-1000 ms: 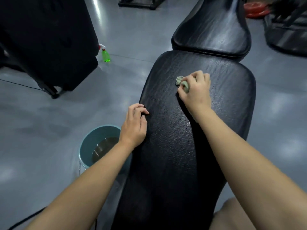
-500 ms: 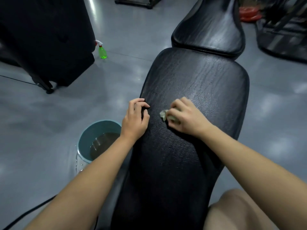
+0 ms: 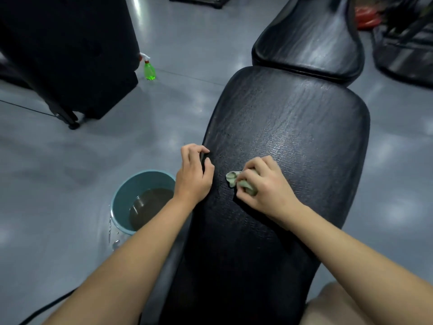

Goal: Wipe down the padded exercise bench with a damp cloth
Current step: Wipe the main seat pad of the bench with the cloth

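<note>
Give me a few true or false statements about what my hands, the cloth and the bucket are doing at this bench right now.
1. The right hand holds the cloth against the bench pad. True.
2. The bucket on the floor holds murky water. True.
3. The left hand is dipping into the bucket. False: it grips the bench pad's left edge.
4. The green spray bottle stands on the bench pad. False: it stands on the floor, beside a dark machine.

Right hand (image 3: 264, 184) with cloth (image 3: 236, 180) on bench (image 3: 293, 127)
</note>
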### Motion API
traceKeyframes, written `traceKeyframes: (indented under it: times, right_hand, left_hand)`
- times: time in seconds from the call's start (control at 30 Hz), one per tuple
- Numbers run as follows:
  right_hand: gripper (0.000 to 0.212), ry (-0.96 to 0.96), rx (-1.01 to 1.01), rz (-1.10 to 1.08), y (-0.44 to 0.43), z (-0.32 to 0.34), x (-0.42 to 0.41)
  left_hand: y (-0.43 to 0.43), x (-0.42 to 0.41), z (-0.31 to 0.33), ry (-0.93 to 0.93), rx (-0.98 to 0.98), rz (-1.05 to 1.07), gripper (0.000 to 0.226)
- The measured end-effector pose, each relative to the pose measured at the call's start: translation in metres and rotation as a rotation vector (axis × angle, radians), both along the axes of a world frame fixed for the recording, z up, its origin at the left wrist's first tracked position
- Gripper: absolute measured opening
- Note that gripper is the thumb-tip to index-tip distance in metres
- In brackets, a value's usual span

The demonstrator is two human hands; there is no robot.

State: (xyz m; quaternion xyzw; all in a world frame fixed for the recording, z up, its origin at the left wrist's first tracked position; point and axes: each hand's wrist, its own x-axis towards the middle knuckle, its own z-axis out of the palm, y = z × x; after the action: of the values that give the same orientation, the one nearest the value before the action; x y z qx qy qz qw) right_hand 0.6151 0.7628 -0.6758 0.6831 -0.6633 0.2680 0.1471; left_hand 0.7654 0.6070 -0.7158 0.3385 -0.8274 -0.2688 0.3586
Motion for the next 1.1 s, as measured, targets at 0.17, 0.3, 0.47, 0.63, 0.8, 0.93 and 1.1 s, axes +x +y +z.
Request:
traceKeyframes:
  times: [0.17, 0.3, 0.47, 0.63, 0.8, 0.93, 1.1]
  right_hand:
    - [0.019, -0.013, -0.151, -0.299, -0.044, 0.015, -0.037]
    - [0.021, -0.016, -0.152, -0.394, -0.055, 0.022, -0.037]
    - [0.022, 0.002, -0.091, -0.313, -0.017, 0.009, -0.005]
    - [0.015, 0.175, -0.031, 0.006, 0.019, -0.002, 0.0]
    - [0.022, -0.072, -0.126, -0.484, -0.019, 0.021, -0.035]
    - [0.022, -0.085, -0.099, -0.425, -0.009, 0.005, 0.006]
    - [0.019, 0.052, -0.04, -0.08, 0.025, -0.01, 0.016]
  left_hand:
    - [0.001, 0.0, 0.001, -0.047, 0.036, 0.029, 0.032]
    - [0.002, 0.0, 0.002, -0.024, 0.057, 0.045, 0.029]
    - [0.003, -0.001, 0.003, -0.019, 0.076, 0.082, 0.026]
    - [0.003, -0.003, 0.006, -0.077, 0.154, 0.08, 0.029]
    - [0.002, -0.003, 0.014, -0.233, 0.294, 0.057, 0.049]
    - [0.004, -0.003, 0.02, -0.248, 0.307, 0.074, 0.049]
    - [0.011, 0.0, 0.029, -0.299, 0.278, 0.068, 0.049]
